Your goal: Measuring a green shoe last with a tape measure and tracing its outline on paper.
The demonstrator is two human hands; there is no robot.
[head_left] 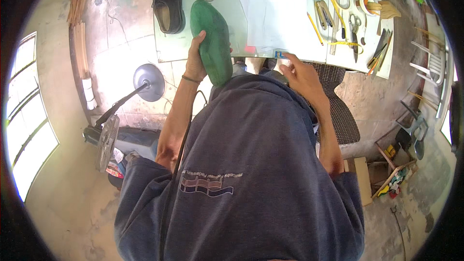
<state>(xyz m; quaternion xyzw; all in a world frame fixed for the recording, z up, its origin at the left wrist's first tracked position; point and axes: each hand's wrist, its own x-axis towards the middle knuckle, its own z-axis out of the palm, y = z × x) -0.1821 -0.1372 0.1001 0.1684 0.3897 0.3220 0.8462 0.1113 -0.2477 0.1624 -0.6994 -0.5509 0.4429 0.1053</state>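
My left hand [196,60] is closed around a green shoe last [212,38], which stands on end in front of my chest, sole side hidden. Thumb and fingertips show on either side of it. My right hand [304,75] is at the table's near edge, its thumb and index finger apart, with nothing visible between them. By the index fingertip lies a small blue-and-white label [279,54]; whether they touch I cannot tell. Just beyond is a large white sheet of paper [277,9]. A black leather shoe [167,5] rests on the table left of the last.
On the right of the white table [220,12] lie a yellow pencil [315,29], scissors [355,23], a tape roll [341,0], a yellow measuring tape [345,43] and several knives. A woven chair [343,116] is by my right arm. A fan [108,142] stands at left.
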